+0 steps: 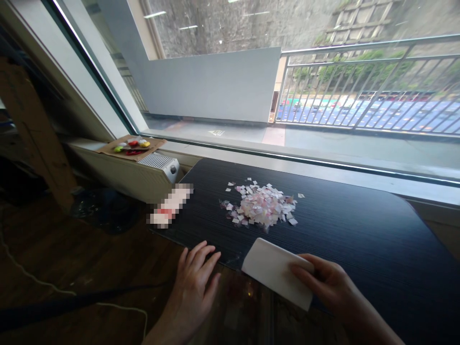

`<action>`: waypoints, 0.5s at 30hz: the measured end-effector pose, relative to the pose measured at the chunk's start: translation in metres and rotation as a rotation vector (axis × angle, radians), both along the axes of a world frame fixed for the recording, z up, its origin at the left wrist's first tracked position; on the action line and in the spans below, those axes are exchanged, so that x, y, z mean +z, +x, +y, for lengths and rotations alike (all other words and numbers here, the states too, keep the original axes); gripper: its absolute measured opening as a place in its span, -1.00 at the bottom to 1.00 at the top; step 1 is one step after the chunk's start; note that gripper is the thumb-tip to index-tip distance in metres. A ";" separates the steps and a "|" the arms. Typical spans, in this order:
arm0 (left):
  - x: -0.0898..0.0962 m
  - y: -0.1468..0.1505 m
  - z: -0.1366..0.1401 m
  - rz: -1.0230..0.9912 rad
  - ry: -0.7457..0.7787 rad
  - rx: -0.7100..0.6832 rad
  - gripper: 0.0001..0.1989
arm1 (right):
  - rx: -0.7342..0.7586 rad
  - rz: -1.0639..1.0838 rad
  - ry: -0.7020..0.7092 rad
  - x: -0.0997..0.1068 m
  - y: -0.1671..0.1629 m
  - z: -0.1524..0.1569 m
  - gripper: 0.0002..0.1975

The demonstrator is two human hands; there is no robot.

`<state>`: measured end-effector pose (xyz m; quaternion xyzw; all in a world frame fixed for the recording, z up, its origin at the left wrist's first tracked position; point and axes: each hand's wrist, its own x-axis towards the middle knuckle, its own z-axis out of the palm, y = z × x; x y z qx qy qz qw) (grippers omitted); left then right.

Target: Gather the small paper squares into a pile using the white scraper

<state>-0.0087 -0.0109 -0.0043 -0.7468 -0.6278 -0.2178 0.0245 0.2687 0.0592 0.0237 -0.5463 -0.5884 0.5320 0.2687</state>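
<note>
My right hand (pixel 325 278) grips a flat white rectangular piece (pixel 278 268), thumb on top, at the near edge of the black table (pixel 341 215). Whether it is folded paper or card I cannot tell. With fingers spread and nothing in it, my left hand (pixel 197 273) is at the table's near edge, to the left of the white piece. Beyond both hands lies a loose pile of small whitish and pinkish squares (pixel 264 203), some of them clear like film. A few squares are scattered around the pile.
A pixelated pale and red item (pixel 170 206) lies at the table's left edge. Behind it, a white radiator (pixel 161 165) carries cardboard (pixel 154 143) with small coloured objects (pixel 132 143). A large window runs along the far side. A pale cord (pixel 46 282) trails over the floor.
</note>
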 end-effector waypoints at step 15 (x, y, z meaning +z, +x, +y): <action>-0.002 -0.002 0.000 0.000 -0.008 0.007 -0.68 | 0.061 -0.045 0.048 0.008 -0.008 0.005 -0.61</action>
